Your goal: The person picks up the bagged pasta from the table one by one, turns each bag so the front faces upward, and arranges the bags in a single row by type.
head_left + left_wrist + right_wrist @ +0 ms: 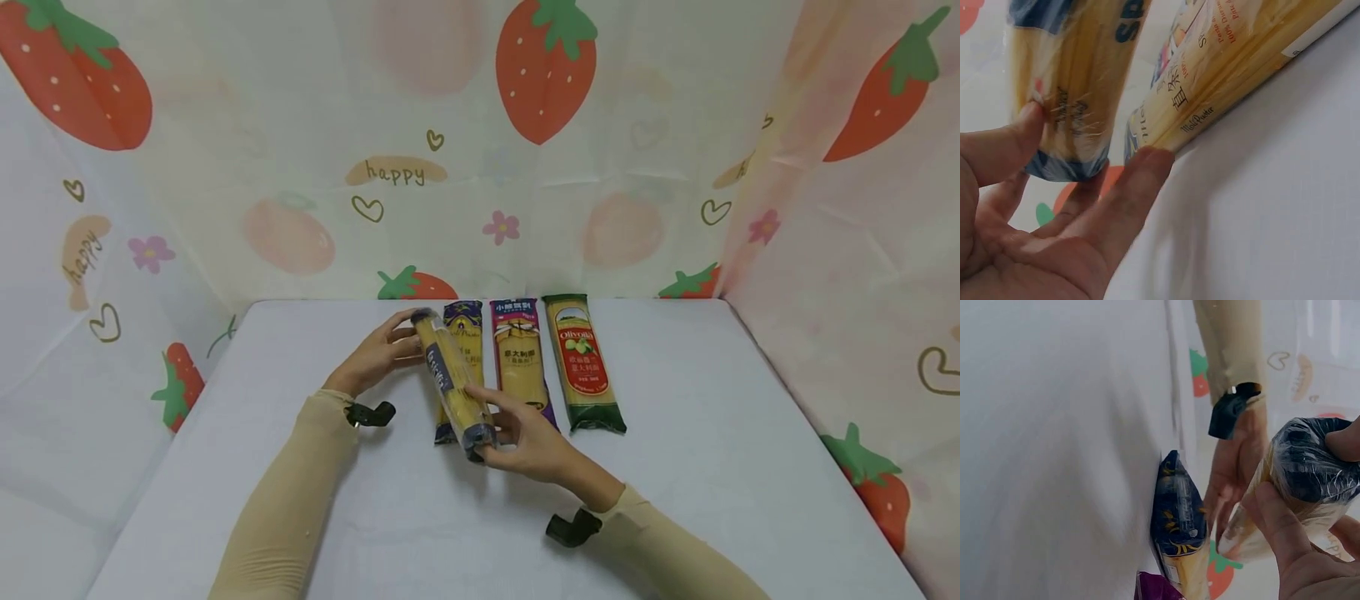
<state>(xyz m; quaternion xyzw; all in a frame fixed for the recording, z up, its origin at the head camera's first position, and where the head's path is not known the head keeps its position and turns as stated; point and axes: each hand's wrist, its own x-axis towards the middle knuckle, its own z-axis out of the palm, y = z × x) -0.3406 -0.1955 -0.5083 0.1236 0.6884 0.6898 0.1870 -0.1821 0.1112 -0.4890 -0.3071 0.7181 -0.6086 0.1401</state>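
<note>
Between the two hands a clear pack of spaghetti (447, 375) with dark blue ends hangs tilted above the table, its upper end to the left. At that upper end the left hand (378, 354) holds it; in the left wrist view the thumb lies on the wrapper and fingers pass behind the end. The right hand (528, 437) grips the lower dark blue end, its thumb and fingers on opposite sides in the right wrist view. Partly hidden behind the held pack lies a second blue-ended spaghetti pack (468, 333).
A pink and purple pasta pack (517, 358) lies right of the blue-ended one. Further right is a red and green pasta pack (585, 362). The white table (675, 500) meets a strawberry-print cloth (465, 225) at its back and sides.
</note>
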